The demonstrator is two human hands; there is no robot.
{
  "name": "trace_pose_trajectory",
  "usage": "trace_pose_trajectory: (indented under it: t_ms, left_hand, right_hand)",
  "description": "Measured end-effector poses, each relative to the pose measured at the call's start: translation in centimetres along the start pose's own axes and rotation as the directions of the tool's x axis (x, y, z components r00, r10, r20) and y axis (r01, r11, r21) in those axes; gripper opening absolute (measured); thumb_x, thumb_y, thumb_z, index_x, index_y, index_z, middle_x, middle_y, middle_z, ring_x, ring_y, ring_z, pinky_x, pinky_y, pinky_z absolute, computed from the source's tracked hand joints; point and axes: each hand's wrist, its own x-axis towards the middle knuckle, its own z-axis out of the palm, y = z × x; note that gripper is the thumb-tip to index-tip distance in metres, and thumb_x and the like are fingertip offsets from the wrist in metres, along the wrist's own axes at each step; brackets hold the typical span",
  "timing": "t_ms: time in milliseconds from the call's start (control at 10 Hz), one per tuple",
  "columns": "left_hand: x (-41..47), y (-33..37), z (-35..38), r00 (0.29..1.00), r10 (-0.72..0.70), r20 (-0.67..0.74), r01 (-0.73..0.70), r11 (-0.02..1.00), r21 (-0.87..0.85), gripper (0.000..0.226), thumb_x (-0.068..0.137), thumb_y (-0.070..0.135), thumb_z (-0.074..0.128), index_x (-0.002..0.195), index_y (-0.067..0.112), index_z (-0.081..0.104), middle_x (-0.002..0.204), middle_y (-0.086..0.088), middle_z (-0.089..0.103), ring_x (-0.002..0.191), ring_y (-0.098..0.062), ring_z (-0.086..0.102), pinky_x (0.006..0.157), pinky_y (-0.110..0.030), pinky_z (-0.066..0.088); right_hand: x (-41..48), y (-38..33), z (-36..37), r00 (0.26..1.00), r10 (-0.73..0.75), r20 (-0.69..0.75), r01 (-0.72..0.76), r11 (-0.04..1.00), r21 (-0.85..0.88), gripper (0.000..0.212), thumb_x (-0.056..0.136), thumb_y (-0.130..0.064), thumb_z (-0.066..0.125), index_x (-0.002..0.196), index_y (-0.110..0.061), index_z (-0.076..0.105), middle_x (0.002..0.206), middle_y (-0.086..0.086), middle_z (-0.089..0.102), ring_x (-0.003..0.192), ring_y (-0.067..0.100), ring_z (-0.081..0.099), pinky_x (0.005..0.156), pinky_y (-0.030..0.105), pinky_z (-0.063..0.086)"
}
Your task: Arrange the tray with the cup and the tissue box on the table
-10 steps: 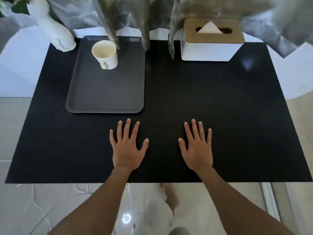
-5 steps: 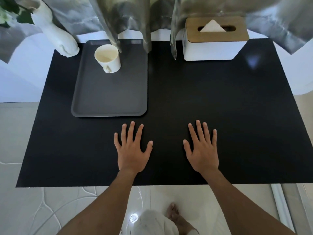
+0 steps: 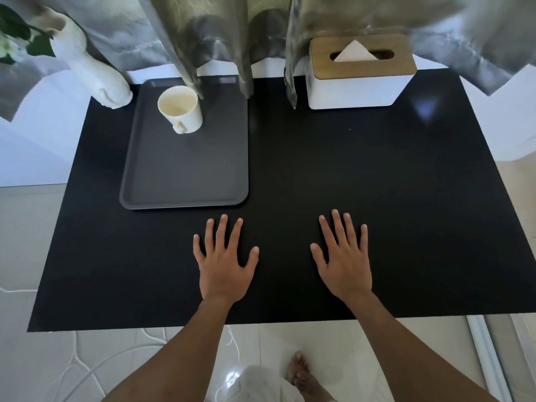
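Black and matte, a large rectangular mat (image 3: 348, 184) covers the counter in front of you, its surface smooth enough to catch a faint pale reflection near the far right corner. Beyond the mat the white counter (image 3: 34, 146) shows at the far left edge, and under its near edge lies a glossy pale tiled floor (image 3: 58, 358) with thin curved veining. Silvery-grey and olive curtains (image 3: 220, 33) with a satin sheen hang down over the far edge, their hems draping onto the back of the mat. Your left hand (image 3: 223, 271) and right hand (image 3: 345, 265) lie flat on the mat near its front edge, palms down, fingers spread, each grip open and empty, well apart from each other. A dark grey tray (image 3: 185, 175), rectangular with rounded corners and a low raised rim, sits on the left half of the mat, just beyond your left fingertips. A cream ceramic cup (image 3: 179, 110), cylindrical with a small handle turned toward you, stands upright in the tray's far left part. The tissue box (image 3: 359, 79), white with a tan wooden lid and an oval slot, stands at the far right, a white tissue (image 3: 353, 52) peaking up in a triangle. At the far left corner stands a white sculpted vase (image 3: 90, 68) holding dark green leaves (image 3: 17, 33).
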Motion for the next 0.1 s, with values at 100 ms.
trace_pose_trajectory:
  t_ms: [100]
  left_hand:
    - [0.01,0.0,0.09,1.0,0.007,-0.019,-0.007,1.0,0.0,0.069,0.091,0.063,0.034,0.152,0.032,0.022,0.163,-0.002,0.016,0.151,-0.026,0.001,0.119,-0.056,0.006]
  right_hand:
    - [0.39,0.41,-1.09,0.999,0.018,0.038,-0.028,0.962,0.271,0.065,0.097,-0.057,0.022,0.156,-0.029,0.014,0.167,-0.002,0.006,0.153,0.015,-0.006,0.123,0.052,-0.002]
